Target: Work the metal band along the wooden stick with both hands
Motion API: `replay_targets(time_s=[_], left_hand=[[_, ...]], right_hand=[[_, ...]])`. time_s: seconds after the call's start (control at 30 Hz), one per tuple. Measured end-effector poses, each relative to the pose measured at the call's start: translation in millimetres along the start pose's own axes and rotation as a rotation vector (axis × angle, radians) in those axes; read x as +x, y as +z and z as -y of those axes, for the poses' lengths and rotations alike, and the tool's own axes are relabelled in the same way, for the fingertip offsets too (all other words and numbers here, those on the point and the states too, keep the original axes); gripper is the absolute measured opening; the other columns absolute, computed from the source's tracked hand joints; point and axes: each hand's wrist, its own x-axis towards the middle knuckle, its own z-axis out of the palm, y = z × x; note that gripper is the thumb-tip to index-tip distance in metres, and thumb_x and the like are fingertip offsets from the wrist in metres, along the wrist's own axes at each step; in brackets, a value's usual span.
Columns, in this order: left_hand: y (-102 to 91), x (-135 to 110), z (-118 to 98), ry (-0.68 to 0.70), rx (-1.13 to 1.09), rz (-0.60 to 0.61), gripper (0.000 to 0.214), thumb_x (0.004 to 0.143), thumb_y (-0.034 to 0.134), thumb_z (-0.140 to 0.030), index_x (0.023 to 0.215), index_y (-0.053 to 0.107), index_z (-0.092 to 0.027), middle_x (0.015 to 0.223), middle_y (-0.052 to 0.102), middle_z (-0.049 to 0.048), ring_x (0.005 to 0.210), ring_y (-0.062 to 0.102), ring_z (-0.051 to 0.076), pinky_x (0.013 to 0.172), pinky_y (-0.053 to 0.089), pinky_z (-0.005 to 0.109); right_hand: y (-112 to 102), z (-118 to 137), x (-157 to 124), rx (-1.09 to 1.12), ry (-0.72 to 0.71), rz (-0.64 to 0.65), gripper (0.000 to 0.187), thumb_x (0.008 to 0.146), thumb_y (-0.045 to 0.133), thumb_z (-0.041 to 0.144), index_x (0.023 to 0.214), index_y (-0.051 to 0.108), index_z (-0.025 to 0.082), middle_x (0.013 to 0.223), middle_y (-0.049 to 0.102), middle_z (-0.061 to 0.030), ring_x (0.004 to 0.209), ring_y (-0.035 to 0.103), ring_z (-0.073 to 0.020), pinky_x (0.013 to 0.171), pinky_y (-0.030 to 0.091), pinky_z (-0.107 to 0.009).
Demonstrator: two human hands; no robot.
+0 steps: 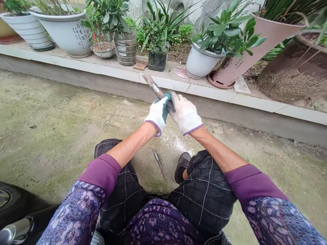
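Metal tool [154,87], narrow and with a roughened, shiny stretch along its shaft, sits just above the center of the frame, its tip angled toward the upper left and its lower end gripped between both hands. The left hand [157,114] and right hand [185,114] wear white work gloves with green palm coating and purple cuffs, and they nearly touch. The left hand's fingers [163,102] are curled closed around the shaft, and the right hand's fingers [180,100] are pressed together over the tool's lower end, which they partly hide.

Below the hands, at lower center, a second slim metal tool [159,163] lies on the concrete ground [51,136], just beside a patch of white powder [176,143]. Purple sleeves [100,173] and dark quilted trousers [204,194] with white stitching fill the bottom of the frame, and a dark shoe [182,166] shows between the knees. A black, wheel-like shape [10,200] sits at the lower left.

Across the top, a tiled concrete ledge [102,71] carries potted plants, including a white planter with calligraphy [66,34] at upper left and a tilted pink pot [235,58] at upper right.
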Motion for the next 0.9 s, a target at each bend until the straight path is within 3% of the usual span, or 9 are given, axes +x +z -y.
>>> replay_targets(time_s=[0.13,0.23,0.33,0.47,0.57,0.7,0.8,0.9], left_hand=[[4.1,-10.7,-1.5,0.011,0.123,0.128,0.014,0.085,0.064,-0.018,0.098,0.068,-0.015,0.088,0.073,0.0041,0.077,0.067,0.011,0.077,0.054,0.026],[-0.9,-34.7,-11.3,0.029,0.415,0.160,0.025,0.078,0.066,-0.012,0.103,0.067,-0.015,0.085,0.072,0.0036,0.065,0.065,0.010,0.065,0.053,0.025],[-11.4,-58.3,-26.1,0.157,0.710,0.148,0.028,0.075,0.067,-0.012,0.102,0.068,-0.017,0.082,0.070,0.0016,0.053,0.059,0.007,0.050,0.045,0.020],[-27.2,-64.0,-49.0,0.326,0.761,0.002,0.025,0.076,0.067,-0.017,0.100,0.067,-0.017,0.080,0.068,0.0001,0.048,0.055,0.005,0.042,0.040,0.018],[-34.9,-55.6,-58.5,0.265,0.715,-0.078,0.036,0.076,0.067,-0.016,0.112,0.064,-0.017,0.091,0.070,0.0028,0.050,0.059,0.006,0.041,0.040,0.019],[-35.5,-50.7,-53.3,0.069,0.684,0.033,0.049,0.078,0.068,-0.017,0.126,0.058,-0.020,0.107,0.071,0.0064,0.058,0.067,0.009,0.043,0.042,0.019],[-33.4,-54.4,-45.1,-0.008,0.696,0.133,0.035,0.083,0.063,-0.022,0.118,0.061,-0.016,0.088,0.071,0.0045,0.054,0.065,0.010,0.045,0.044,0.020],[-33.4,-60.8,-40.2,-0.001,0.752,0.166,0.023,0.086,0.057,-0.023,0.104,0.066,-0.012,0.065,0.063,-0.0010,0.045,0.058,0.008,0.041,0.040,0.019]], right_hand=[[-3.7,-12.0,7.8,0.002,0.029,-0.028,0.061,0.087,0.052,0.020,0.147,0.040,0.017,0.129,0.060,-0.0177,0.103,0.062,-0.0311,0.079,0.049,-0.041],[-9.3,-21.0,3.2,0.016,0.049,-0.051,0.054,0.090,0.050,0.024,0.144,0.046,0.020,0.129,0.061,-0.0163,0.100,0.063,-0.0306,0.076,0.049,-0.040],[-11.7,-30.2,-4.6,0.042,0.064,-0.059,0.049,0.093,0.049,0.032,0.141,0.049,0.020,0.126,0.063,-0.0145,0.098,0.064,-0.0293,0.073,0.049,-0.038],[-11.3,-37.9,-13.4,0.073,0.061,-0.047,0.044,0.093,0.049,0.034,0.135,0.053,0.021,0.122,0.065,-0.0124,0.094,0.064,-0.0274,0.072,0.047,-0.037],[-11.9,-36.2,-18.1,0.071,0.052,-0.016,0.043,0.094,0.048,0.034,0.134,0.054,0.019,0.122,0.065,-0.0125,0.092,0.064,-0.0267,0.072,0.046,-0.037],[-12.6,-28.1,-21.6,0.035,0.026,0.037,0.043,0.094,0.047,0.032,0.134,0.053,0.019,0.122,0.063,-0.0130,0.091,0.063,-0.0261,0.069,0.045,-0.036],[-13.3,-23.5,-22.5,-0.032,0.009,0.064,0.042,0.094,0.047,0.032,0.133,0.054,0.019,0.119,0.063,-0.0137,0.092,0.063,-0.0270,0.067,0.043,-0.035],[-14.8,-22.5,-23.1,-0.084,0.012,0.087,0.040,0.094,0.048,0.032,0.132,0.055,0.020,0.117,0.063,-0.0144,0.094,0.062,-0.0275,0.068,0.042,-0.035]])
